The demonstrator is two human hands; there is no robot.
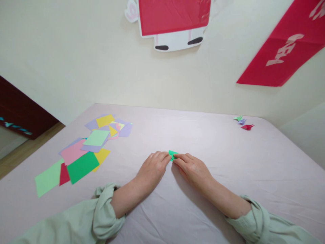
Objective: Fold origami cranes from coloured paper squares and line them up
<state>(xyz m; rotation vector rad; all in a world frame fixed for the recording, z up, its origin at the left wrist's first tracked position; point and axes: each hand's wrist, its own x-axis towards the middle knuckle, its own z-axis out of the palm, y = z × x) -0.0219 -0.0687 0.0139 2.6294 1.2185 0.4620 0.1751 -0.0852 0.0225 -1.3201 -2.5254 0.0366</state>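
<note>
One pale wall (76,61) takes up the whole background here, and up against it runs the tabletop (203,135) under its pinkish cloth, far edge close along the wall's foot; high on the right we have a red banner (299,51) with light lettering, and top centre a red-and-white cut-out (175,17), its lower part with two black ovals. Down at the front come the rolled green sleeves, left sleeve (73,217) and right sleeve (269,220). Over along the tabletop's left edge, reaching up towards the far left corner, there's an overlapping spread of paper sheets (73,152) in pink, lilac, yellow, red and pale green, with a dark green sheet (83,167) at its near side. Now the hands: left hand (153,166), fingers together; right hand (193,169), fingers bent and close. Near the far right corner sit three small folded shapes, a pale green one (238,118), a lilac one (242,122) and a red one (247,127). And the smallest, the folded green paper (173,155), lies midway between the left and right edges, fingertips of both hands on its two sides; whether the thumbs clamp it from below, I cannot tell
</note>
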